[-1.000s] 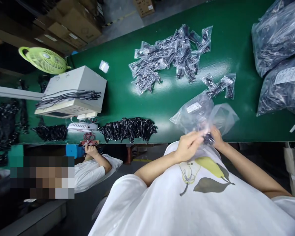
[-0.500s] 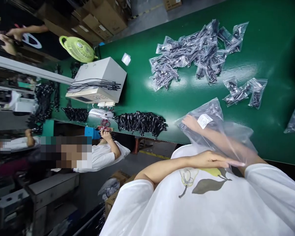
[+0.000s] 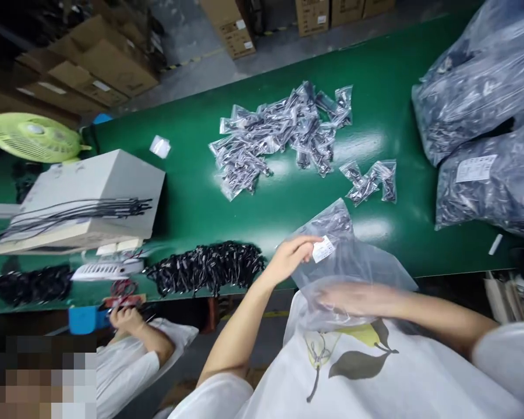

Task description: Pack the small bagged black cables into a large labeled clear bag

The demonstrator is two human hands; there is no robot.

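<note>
A large clear plastic bag [image 3: 362,265] with a white label [image 3: 324,249] lies over the table's near edge and against my shirt. Several small dark items in clear packets show through its far corner. My left hand [image 3: 291,256] is at the bag's left side, its index finger reaching to the label and its other fingers curled on the plastic. My right hand [image 3: 349,299] lies flat along the bag's near part, smeared by motion; its fingers cannot be made out, nor whether it is inside or beneath the film.
A heap of small packets [image 3: 279,134] lies mid-table, a smaller group [image 3: 371,181] nearer. Filled large bags [image 3: 484,169] stand at the right. Bundled black cables [image 3: 207,267], a white machine [image 3: 113,192] and a green fan [image 3: 35,137] are left. A co-worker's hand [image 3: 126,319] works there.
My left hand has moved from the bag's near side up to its label. My right hand has drawn back from beside the label toward my body. The view has shifted right.
</note>
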